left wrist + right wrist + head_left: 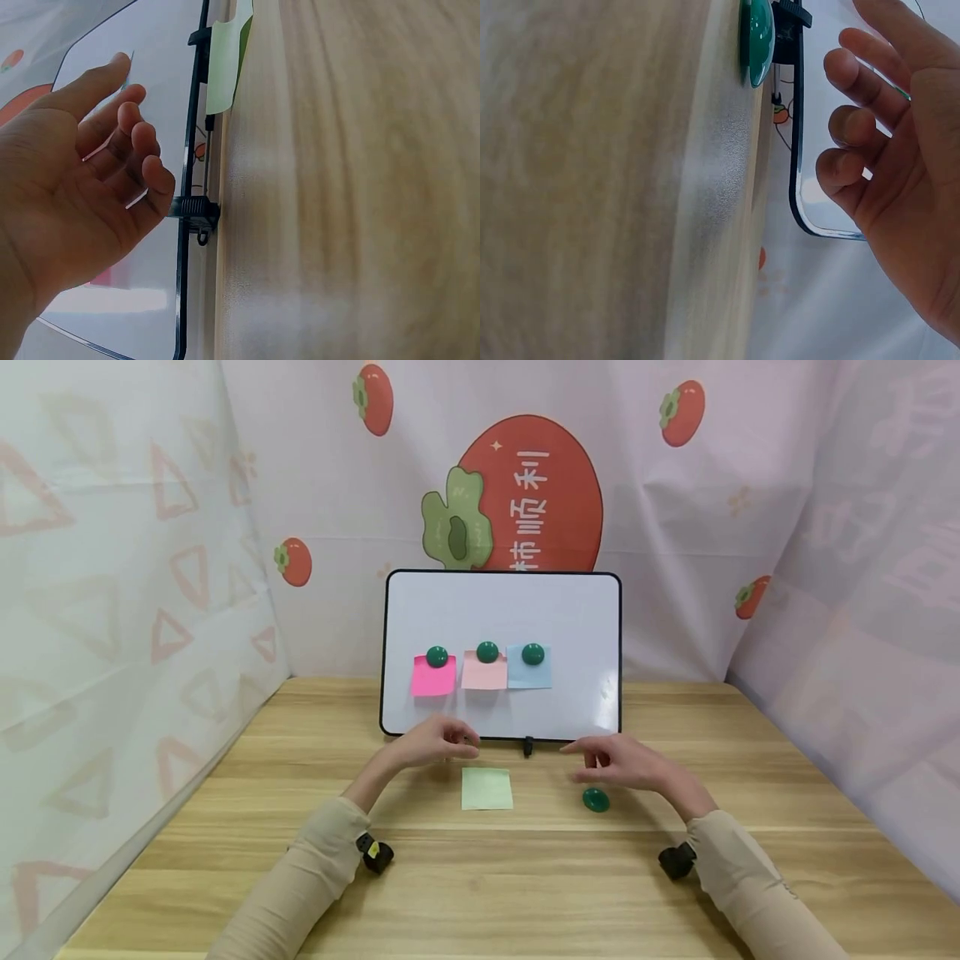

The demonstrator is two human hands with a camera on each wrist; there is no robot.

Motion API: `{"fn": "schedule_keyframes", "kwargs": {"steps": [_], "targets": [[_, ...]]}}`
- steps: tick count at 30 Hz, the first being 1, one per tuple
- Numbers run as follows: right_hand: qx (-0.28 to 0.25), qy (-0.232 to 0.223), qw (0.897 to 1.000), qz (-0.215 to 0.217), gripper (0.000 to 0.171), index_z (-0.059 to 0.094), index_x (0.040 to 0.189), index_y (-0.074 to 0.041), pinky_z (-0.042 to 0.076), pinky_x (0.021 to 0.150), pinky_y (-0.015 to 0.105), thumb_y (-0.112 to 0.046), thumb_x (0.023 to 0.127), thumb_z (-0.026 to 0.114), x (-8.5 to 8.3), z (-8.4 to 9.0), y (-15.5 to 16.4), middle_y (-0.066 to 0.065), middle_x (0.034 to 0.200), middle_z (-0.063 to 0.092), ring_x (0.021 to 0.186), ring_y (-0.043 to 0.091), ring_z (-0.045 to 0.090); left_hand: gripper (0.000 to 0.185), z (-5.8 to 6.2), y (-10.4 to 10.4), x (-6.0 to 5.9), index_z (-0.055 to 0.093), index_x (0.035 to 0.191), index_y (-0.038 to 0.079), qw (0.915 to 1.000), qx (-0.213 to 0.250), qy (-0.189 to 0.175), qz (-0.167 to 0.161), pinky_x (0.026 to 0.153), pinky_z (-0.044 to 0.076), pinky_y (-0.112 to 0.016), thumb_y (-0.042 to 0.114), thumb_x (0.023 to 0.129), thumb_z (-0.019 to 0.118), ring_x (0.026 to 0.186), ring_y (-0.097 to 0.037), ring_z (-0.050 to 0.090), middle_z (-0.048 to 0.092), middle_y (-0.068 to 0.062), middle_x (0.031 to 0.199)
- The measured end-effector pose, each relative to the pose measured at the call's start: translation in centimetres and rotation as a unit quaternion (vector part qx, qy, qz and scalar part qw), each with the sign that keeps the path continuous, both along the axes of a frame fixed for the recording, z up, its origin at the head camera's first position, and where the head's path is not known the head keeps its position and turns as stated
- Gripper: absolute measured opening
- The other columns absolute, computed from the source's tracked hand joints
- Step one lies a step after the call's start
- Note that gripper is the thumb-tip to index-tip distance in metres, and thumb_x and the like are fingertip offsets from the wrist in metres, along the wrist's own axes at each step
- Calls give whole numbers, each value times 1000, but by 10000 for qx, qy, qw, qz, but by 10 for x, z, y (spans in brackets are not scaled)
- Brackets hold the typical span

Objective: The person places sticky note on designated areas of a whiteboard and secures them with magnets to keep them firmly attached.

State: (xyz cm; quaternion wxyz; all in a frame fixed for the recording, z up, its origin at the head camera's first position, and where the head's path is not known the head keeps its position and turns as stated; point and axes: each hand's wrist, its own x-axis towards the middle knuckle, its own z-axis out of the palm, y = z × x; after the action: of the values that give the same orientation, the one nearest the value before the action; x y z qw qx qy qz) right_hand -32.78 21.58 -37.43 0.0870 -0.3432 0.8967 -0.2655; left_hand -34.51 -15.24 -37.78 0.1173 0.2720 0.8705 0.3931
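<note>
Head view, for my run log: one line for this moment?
left hand open, empty | right hand open, near magnet | green note on table

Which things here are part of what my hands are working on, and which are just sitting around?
In hand: left hand, right hand, green sticky note, loose green magnet, whiteboard.

Lying about: persimmon backdrop, wooden table.

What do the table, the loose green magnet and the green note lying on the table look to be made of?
The table looks like pale wood or a wood-look laminate: it shows grain lines and a matte surface. The loose green magnet seems to be glossy plastic, since it catches a highlight. The green note looks like thin matte paper, one edge lifting.
</note>
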Motion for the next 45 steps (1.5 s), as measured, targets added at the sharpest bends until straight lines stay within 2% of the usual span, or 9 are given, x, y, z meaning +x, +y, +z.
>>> {"fn": "schedule_keyframes", "kwargs": {"steps": [4,7,11,16,22,29,36,45], "targets": [[-177,-588,9981,44,49,59,137,-14,41,63,25,-38,94,67,-1,-4,1,-3,84,55,73,13,49,37,-4,0,3,68,122,8,9989,-312,-250,-261,69,47,-27,30,92,71,75,-15,56,65,0,87],[-209,-813,9965,-1,46,60,136,-15,40,64,25,-36,95,66,-2,-7,3,-1,82,54,73,14,49,41,-6,-1,3,66,125,7,9974,-473,-357,-408,65,47,-26,30,91,72,70,-15,57,64,-2,82],[-118,-828,9965,48,43,61,134,-17,40,65,25,-34,95,67,-4,-8,8,-2,83,56,74,13,49,39,-8,-3,2,67,123,7,9967,-652,-348,-334,60,46,-25,26,90,74,64,-13,55,62,-1,77],[-86,-871,9961,108,44,61,135,-17,41,67,26,-37,96,65,-5,-8,13,-1,86,56,77,14,49,30,-10,-5,1,71,113,9,9942,-993,-296,-273,59,41,-22,23,87,77,62,-8,50,58,3,73],[-143,-962,9950,203,42,62,133,-17,40,62,24,-34,95,66,-9,-12,20,-3,82,55,71,9,48,25,-15,-5,0,72,102,9,9943,-1019,-246,-171,58,41,-22,22,82,81,62,-7,49,58,4,73],[-236,-1061,9931,441,42,63,132,-12,39,57,22,-29,93,69,-11,-16,24,-5,75,51,63,4,44,11,-16,-3,1,70,86,11,9940,-1040,-320,-131,57,40,-22,18,85,78,61,-7,48,59,5,72],[-242,-1252,9903,561,47,61,134,-11,39,59,22,-25,90,73,-11,-18,25,-2,76,53,65,7,46,11,-18,-4,2,69,87,13,9928,-1122,-340,-239,57,39,-22,22,92,71,62,-8,47,57,5,72],[-231,-1310,9883,743,46,63,132,-10,41,61,21,-22,89,74,-11,-17,30,-2,80,58,68,6,48,12,-19,-3,2,70,88,14,9935,-1049,-387,-206,57,40,-23,24,94,69,63,-8,48,58,5,74]]}}
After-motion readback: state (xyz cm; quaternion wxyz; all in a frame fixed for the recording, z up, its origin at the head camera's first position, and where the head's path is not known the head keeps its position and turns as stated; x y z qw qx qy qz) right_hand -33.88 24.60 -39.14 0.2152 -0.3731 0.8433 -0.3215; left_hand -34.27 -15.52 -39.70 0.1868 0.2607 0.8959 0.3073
